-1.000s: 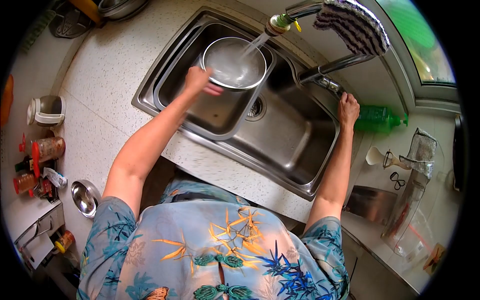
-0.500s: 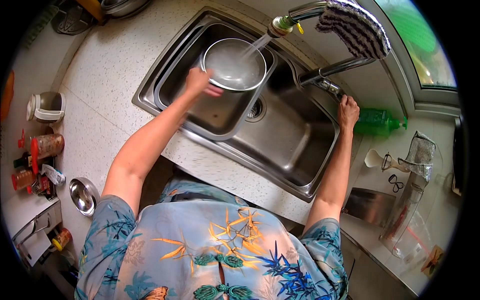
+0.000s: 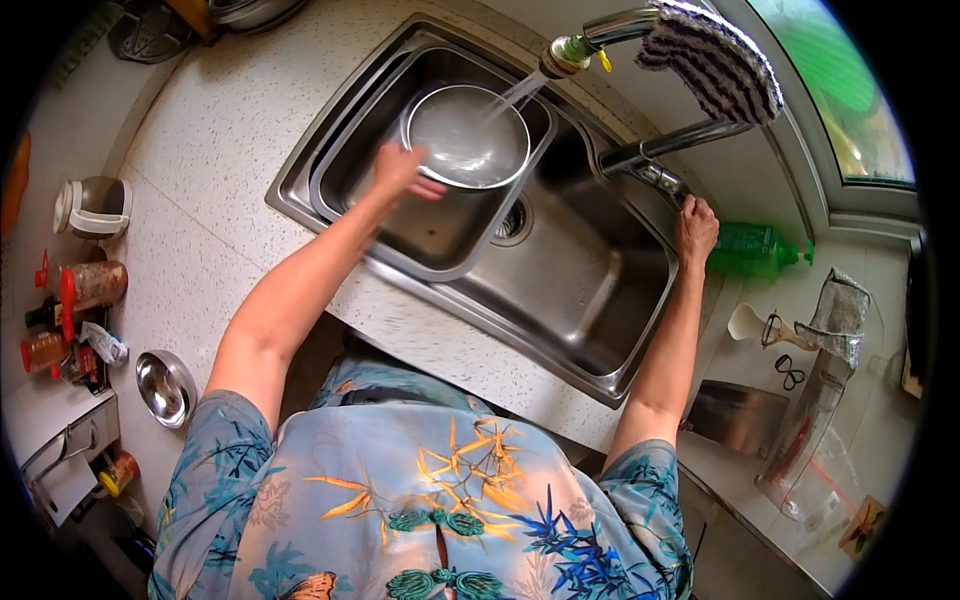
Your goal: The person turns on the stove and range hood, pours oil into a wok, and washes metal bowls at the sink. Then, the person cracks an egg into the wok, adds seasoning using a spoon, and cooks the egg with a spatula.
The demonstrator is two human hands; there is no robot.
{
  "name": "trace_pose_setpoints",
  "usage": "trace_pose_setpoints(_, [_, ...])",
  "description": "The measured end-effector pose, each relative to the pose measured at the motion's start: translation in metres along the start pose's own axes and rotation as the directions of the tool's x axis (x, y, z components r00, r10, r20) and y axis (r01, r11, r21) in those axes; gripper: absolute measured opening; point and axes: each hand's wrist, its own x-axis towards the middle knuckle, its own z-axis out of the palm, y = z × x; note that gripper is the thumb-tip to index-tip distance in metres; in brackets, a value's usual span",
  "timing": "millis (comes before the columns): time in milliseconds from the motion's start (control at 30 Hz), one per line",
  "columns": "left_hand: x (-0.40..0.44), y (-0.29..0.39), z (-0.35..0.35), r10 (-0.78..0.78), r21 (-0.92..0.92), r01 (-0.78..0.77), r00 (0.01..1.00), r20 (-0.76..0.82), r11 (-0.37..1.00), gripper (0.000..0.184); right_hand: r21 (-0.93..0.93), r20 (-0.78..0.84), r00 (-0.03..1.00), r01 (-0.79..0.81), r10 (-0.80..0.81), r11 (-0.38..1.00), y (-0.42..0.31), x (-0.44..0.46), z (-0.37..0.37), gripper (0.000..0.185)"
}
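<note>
Pot: round (image 3: 478,187), at the far end of the inset basin (image 3: 430,215), in the left half of the sink (image 3: 595,275); its mouth shows no long axis, and any handle is hidden
Water: stream (image 3: 517,92) from the spout (image 3: 564,58), falling into the pot from its far right side
Left hand: the nearer one (image 3: 404,174), at the pot's near left rim; fingers half curled and blurred, so I cannot tell whether it grips or only touches
Right hand: well apart from the pot (image 3: 697,228), off to its right and nearer the body; fingers bunched, apparently pinching the end of the lever (image 3: 662,178)
Lever: slants from the tap's base toward the right hand
Bottle: green (image 3: 748,250), lying just beside the right hand
</note>
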Motion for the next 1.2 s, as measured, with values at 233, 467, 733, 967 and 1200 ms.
trace_pose_setpoints(233, [0.0,-0.007,-0.006,-0.073,-0.024,0.072,0.997,-0.027,0.997,0.045,0.009,0.002,0.999,-0.045,0.045,0.999,-0.005,-0.001,-0.003,0.033])
trace_pose_setpoints(467, [-0.023,0.004,-0.011,-0.016,0.003,0.016,1.0,0.005,1.0,0.034,-0.06,0.012,0.999,-0.035,0.036,0.998,-0.014,-0.008,-0.001,0.036])
trace_pose_setpoints(733, [-0.064,0.008,-0.038,0.004,-0.02,-0.004,1.0,0.007,1.0,0.033,0.364,-0.003,0.984,0.168,-0.179,0.916,-0.086,-0.08,-0.016,0.027])
trace_pose_setpoints(967, [-0.155,0.005,-0.083,0.056,-0.055,-0.057,0.998,-0.012,0.997,0.029,0.642,0.76,0.519,-0.508,-0.391,0.574,-0.214,-0.182,-0.034,0.042])
trace_pose_setpoints(1200, [-0.272,-0.018,-0.155,0.11,-0.027,-0.121,0.96,-0.256,0.992,0.029,0.707,0.704,0.445,-0.514,-0.554,0.486,-0.275,-0.268,-0.057,0.017])
